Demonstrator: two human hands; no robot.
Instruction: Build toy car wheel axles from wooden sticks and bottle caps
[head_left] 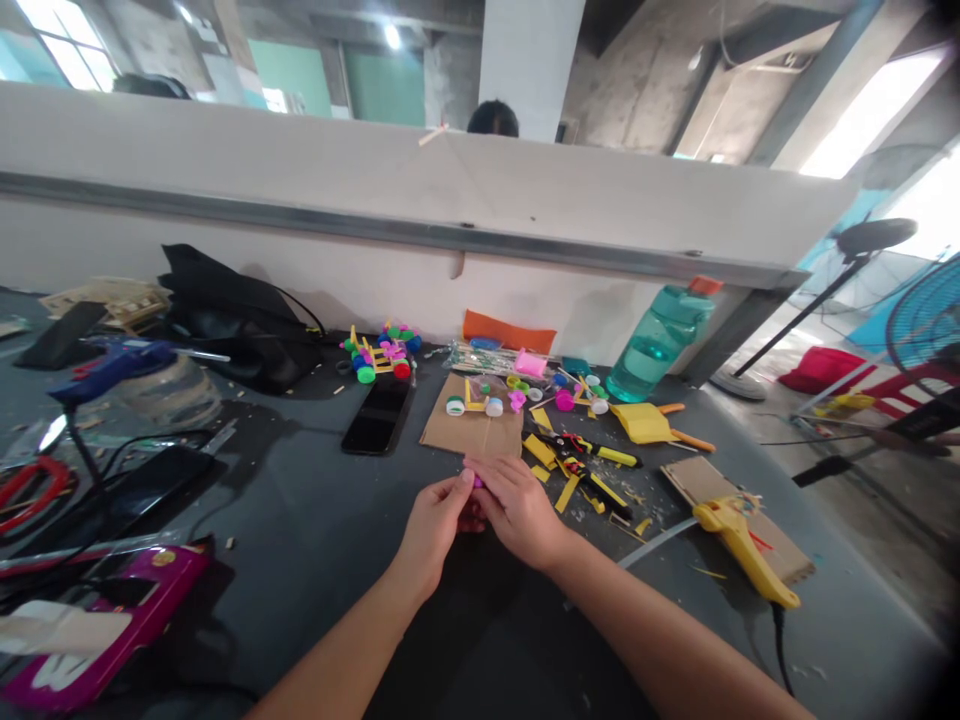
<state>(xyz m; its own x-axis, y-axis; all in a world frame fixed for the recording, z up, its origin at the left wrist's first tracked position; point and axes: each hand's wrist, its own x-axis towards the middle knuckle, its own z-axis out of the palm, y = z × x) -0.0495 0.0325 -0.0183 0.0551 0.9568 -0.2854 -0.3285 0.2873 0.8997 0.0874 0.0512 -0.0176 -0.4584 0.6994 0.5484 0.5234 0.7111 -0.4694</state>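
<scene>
My left hand [439, 520] and my right hand [523, 512] meet over the near edge of a cardboard piece [442, 432]. Between their fingertips shows a bit of a small purple piece [478, 481]; the fingers cover most of it, so its kind is hidden. Both hands are closed around it. On the cardboard, just beyond my fingers, lies a small yellow frame with white bottle-cap wheels [493, 407]. To the right of my right hand are black-and-yellow pliers [600, 485] among yellow scraps.
A black phone [377, 415] and colourful small wheeled models [382, 352] are at the left. A teal bottle [660, 335] stands back right. A yellow glue gun [750, 550] rests on cardboard at right, a blue one [124, 365] at far left. A magenta case [150, 610] sits front left.
</scene>
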